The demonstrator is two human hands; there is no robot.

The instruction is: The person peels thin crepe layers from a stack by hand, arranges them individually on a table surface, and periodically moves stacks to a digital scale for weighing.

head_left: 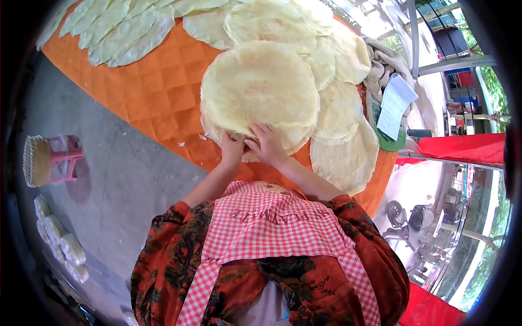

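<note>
In front of me is a stack of large, thin, round, pale flatbreads [261, 87], lying on an orange quilted cloth. My left hand [232, 148] is closed at the near edge of the top flatbread, its fingertips pinched together there. Right beside it, my right hand [267, 144] grips the same edge, fingers curled over the upper side and thumb near the left hand. The edge looks slightly raised between the hands. Under the fingers, part of the edge is hidden.
More flatbreads overlap at right [345, 157] and far left [117, 32] on the orange cloth [155, 98]. At the right edge, a written paper [396, 106] lies over a green container [387, 142] beside a crumpled cloth [383, 62]. A pink stool [66, 157] and wrapped white packs [57, 236] are at left.
</note>
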